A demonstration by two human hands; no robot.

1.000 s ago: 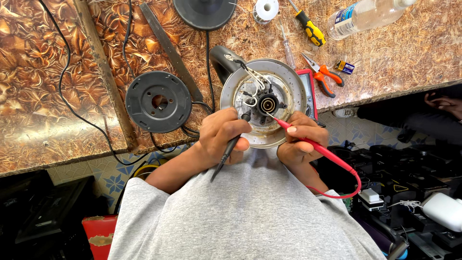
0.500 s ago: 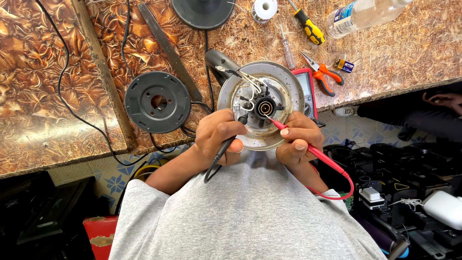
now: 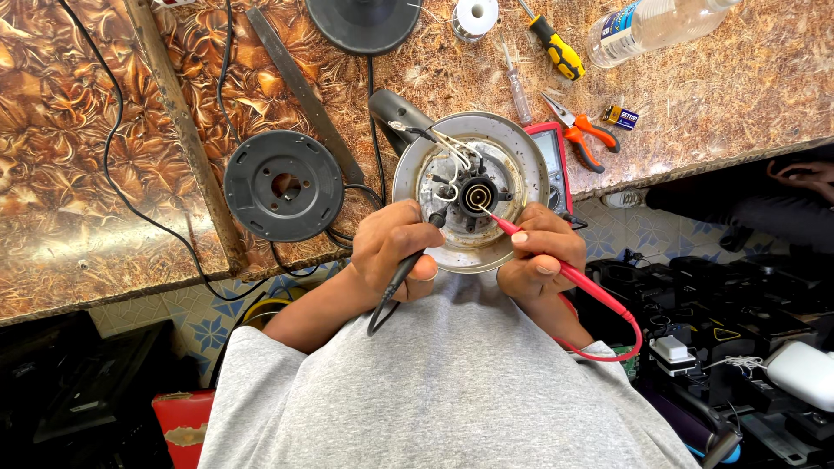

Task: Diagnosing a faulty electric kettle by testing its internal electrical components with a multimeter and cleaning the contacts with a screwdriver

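An upturned electric kettle (image 3: 512, 148) rests at the table's near edge, its round metal underside and white wires exposed. My left hand (image 3: 395, 247) grips a black test probe (image 3: 408, 265) with its tip on a terminal at the lower left of the kettle's black centre connector (image 3: 479, 196). My right hand (image 3: 540, 260) pinches a red test probe (image 3: 573, 276), its tip touching that connector. The red lead loops down past my right forearm. A red multimeter (image 3: 551, 161) lies partly hidden behind the kettle.
A round black kettle base (image 3: 284, 185) sits at the left with its cable. At the back lie a second black disc (image 3: 363, 22), a solder spool (image 3: 475, 17), a yellow screwdriver (image 3: 553, 43), orange pliers (image 3: 580, 130), a small battery (image 3: 622, 115) and a plastic bottle (image 3: 651, 26). Another person's hand (image 3: 804, 176) is at the right.
The view has shifted slightly. Both hands stay on the kettle's underside, with the probe tips moved only a little around the centre connector.
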